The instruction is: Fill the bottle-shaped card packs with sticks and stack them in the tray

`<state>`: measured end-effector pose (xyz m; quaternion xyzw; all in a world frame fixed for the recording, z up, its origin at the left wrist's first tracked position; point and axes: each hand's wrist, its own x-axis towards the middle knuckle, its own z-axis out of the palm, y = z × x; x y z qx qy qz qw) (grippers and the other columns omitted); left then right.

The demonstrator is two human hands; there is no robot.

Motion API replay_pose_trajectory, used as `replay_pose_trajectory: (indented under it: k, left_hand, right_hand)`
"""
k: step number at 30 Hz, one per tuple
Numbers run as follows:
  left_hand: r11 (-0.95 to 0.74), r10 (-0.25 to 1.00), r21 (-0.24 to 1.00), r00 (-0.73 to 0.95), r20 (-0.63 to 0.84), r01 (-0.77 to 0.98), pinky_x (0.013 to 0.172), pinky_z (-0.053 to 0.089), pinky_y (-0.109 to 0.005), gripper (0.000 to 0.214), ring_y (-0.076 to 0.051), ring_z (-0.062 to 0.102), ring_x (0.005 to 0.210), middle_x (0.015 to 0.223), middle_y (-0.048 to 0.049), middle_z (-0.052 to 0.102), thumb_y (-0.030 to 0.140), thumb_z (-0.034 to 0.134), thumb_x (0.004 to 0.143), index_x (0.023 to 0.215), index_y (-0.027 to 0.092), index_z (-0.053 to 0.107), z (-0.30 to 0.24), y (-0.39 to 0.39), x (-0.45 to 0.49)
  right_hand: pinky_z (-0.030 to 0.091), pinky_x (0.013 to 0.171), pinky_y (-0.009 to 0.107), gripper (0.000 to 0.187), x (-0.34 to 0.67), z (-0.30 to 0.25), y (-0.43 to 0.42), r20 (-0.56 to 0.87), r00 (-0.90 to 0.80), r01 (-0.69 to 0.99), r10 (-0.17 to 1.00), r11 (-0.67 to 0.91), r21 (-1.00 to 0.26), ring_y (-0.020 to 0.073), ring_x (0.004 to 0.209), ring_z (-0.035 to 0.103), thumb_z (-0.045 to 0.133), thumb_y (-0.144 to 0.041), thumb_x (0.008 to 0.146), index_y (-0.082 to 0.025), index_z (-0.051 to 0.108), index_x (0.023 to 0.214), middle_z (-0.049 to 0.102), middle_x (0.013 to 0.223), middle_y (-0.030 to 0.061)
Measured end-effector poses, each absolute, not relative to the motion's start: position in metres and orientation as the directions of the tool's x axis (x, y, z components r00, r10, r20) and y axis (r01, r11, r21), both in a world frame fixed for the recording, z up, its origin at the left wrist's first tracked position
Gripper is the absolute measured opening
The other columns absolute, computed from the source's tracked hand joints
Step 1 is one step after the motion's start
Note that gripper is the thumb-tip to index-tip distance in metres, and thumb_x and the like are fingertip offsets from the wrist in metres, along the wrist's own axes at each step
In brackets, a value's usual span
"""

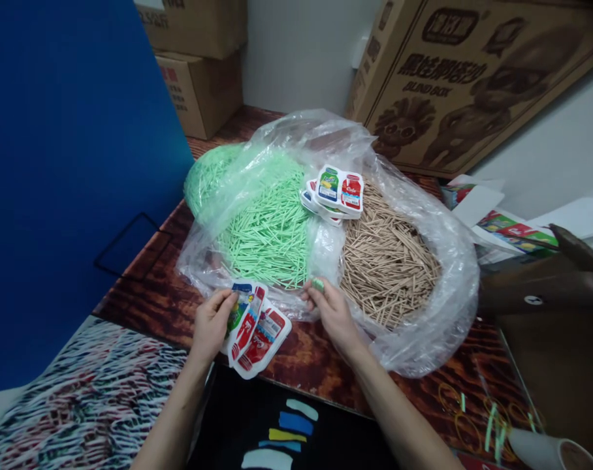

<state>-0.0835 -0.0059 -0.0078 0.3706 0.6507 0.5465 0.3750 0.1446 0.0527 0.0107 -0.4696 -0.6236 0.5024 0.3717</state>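
My left hand point(213, 321) is closed on a few flat white packs point(266, 336) printed with red cola and green drink pictures. They fan out over the table's front edge. To its right, my right hand point(330, 312) pinches a small bunch of short green sticks point(318, 284). In front of both hands lies a clear plastic bag point(326, 245) spread open. Its left part holds a heap of light green sticks point(267, 225), its right part a heap of brown sticks point(387, 261). A small stack of similar white packs point(336, 192) rests between the heaps.
A large carton marked BLIND BOX point(438, 85) stands at the back right, smaller cartons point(203, 91) at the back left. A blue panel point(76, 163) borders the left side. Printed packaging point(516, 232), yellow rubber bands point(467, 431) and a white cup point(546, 450) are on the right.
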Motion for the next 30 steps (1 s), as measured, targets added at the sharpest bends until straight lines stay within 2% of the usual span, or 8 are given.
replay_pose_trajectory:
  k: [5, 11, 14, 17, 19, 22, 25, 30]
  left_hand:
    - [0.035, 0.928, 0.977, -0.371, 0.046, 0.209, 0.071, 0.044, -0.022, 0.011, -0.016, 0.057, 0.073, 0.075, -0.0016, 0.063, 0.027, 0.064, 0.075, 0.069, 0.020, 0.070, 0.003, -0.004, -0.080]
    - [0.011, 0.953, 0.972, -0.297, 0.061, 0.234, 0.071, 0.043, -0.023, 0.011, -0.016, 0.057, 0.075, 0.075, -0.0019, 0.061, 0.026, 0.062, 0.078, 0.073, 0.020, 0.069, 0.000, -0.007, -0.077]
    - [-0.005, 0.954, 0.972, -0.290, 0.075, 0.236, 0.072, 0.044, -0.024, 0.013, -0.017, 0.057, 0.076, 0.076, -0.0026, 0.062, 0.028, 0.062, 0.079, 0.072, 0.019, 0.069, 0.001, -0.008, -0.073]
    - [-0.027, 0.956, 0.978, -0.280, 0.086, 0.208, 0.072, 0.044, -0.025, 0.015, -0.017, 0.057, 0.077, 0.077, -0.0027, 0.062, 0.029, 0.062, 0.079, 0.072, 0.018, 0.068, 0.004, -0.008, -0.066]
    - [-0.041, 0.963, 0.982, -0.254, 0.087, 0.184, 0.072, 0.044, -0.025, 0.015, -0.016, 0.057, 0.078, 0.079, -0.0024, 0.061, 0.029, 0.062, 0.080, 0.072, 0.018, 0.068, 0.005, -0.008, -0.060]
    - [-0.037, 0.979, 0.989, -0.194, 0.065, 0.143, 0.070, 0.044, -0.024, 0.015, -0.015, 0.056, 0.077, 0.079, -0.0016, 0.060, 0.029, 0.061, 0.081, 0.074, 0.018, 0.068, 0.005, -0.007, -0.049]
    - [-0.005, 0.993, 0.993, -0.118, 0.019, 0.115, 0.070, 0.043, -0.024, 0.016, -0.015, 0.055, 0.076, 0.079, -0.0015, 0.059, 0.030, 0.060, 0.083, 0.076, 0.018, 0.068, 0.004, -0.006, -0.038]
    - [0.005, 1.000, 0.998, -0.019, -0.004, 0.070, 0.070, 0.043, -0.025, 0.018, -0.015, 0.055, 0.076, 0.080, -0.0023, 0.059, 0.030, 0.060, 0.083, 0.074, 0.017, 0.067, 0.005, -0.003, -0.019]
  right_hand:
    - [0.038, 0.061, 0.027, 0.017, 0.124, 0.017, 0.089, 0.107, -0.440, 0.624, 0.891, 0.389, -0.678, 0.0166, 0.067, 0.050, 0.043, -0.017, 0.089, -0.020, 0.051, 0.075, 0.055, 0.073, 0.0013]
    - [0.038, 0.062, 0.030, 0.023, 0.107, 0.016, 0.090, -0.096, -0.588, 0.807, 0.803, 0.573, -0.144, 0.0195, 0.071, 0.054, 0.040, -0.001, 0.087, -0.016, 0.058, 0.090, 0.059, 0.096, 0.0129]
    - [0.040, 0.066, 0.032, 0.019, 0.110, 0.009, 0.093, -0.097, -0.626, 0.779, 0.774, 0.614, -0.129, 0.0210, 0.077, 0.055, 0.043, -0.003, 0.087, -0.016, 0.057, 0.089, 0.060, 0.095, 0.0135]
    - [0.043, 0.072, 0.033, 0.015, 0.117, 0.008, 0.100, 0.044, -0.551, 0.770, 0.833, 0.528, -0.357, 0.0207, 0.082, 0.054, 0.046, -0.005, 0.085, -0.017, 0.055, 0.085, 0.059, 0.094, 0.0102]
    - [0.044, 0.075, 0.033, 0.011, 0.122, 0.015, 0.103, 0.115, -0.380, 0.640, 0.918, 0.351, -0.683, 0.0194, 0.082, 0.053, 0.048, -0.011, 0.086, -0.019, 0.053, 0.080, 0.060, 0.088, 0.0065]
    - [0.048, 0.076, 0.034, 0.008, 0.126, 0.035, 0.100, -0.074, -0.265, 0.012, 0.961, -0.073, -0.997, 0.0166, 0.075, 0.057, 0.053, -0.025, 0.086, -0.020, 0.054, 0.081, 0.062, 0.078, 0.0016]
    - [0.051, 0.079, 0.035, 0.014, 0.129, 0.053, 0.090, -0.220, -0.426, -0.466, 0.878, -0.421, -0.778, 0.0143, 0.071, 0.061, 0.066, -0.022, 0.078, -0.021, 0.057, 0.089, 0.064, 0.073, -0.0022]
    - [0.047, 0.094, 0.034, 0.014, 0.131, 0.055, 0.079, -0.240, -0.440, -0.664, 0.865, -0.493, -0.562, 0.0120, 0.076, 0.065, 0.068, -0.014, 0.077, -0.020, 0.061, 0.088, 0.064, 0.071, -0.0042]
